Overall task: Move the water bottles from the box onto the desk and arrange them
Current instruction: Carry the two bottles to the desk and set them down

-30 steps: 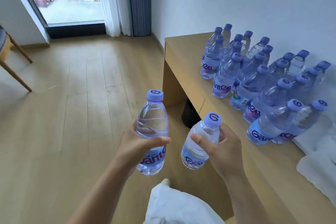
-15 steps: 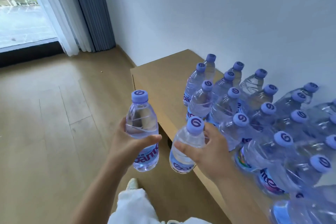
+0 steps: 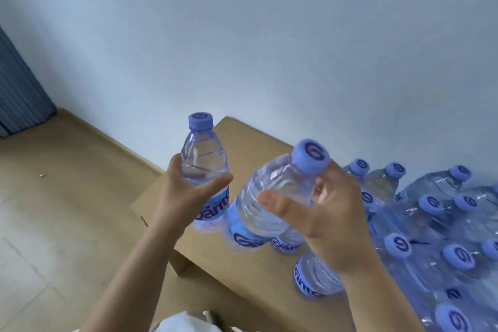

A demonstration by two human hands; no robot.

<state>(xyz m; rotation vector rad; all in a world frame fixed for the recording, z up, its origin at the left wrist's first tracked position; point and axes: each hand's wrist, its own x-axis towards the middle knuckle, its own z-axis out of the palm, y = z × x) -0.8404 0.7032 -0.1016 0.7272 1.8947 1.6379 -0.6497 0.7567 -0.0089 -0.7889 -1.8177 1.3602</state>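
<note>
In our left hand (image 3: 186,197) stands one water bottle (image 3: 206,170), upright, fingers and thumb wrapped round its middle; our right hand (image 3: 326,218) clasps a second bottle (image 3: 272,197), tilted, thumb across its front. Both hang above the near end of the desk (image 3: 242,140), just left of the bottles already standing (image 3: 431,224) beyond our right hand. We judge this the placing step: next we lower each upright into the bare patch beside that cluster, keeping the rows even.

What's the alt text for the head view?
Each hand grips a water bottle over the desk: left hand holds an upright bottle, right hand a tilted bottle. Many bottles stand at right.
</note>
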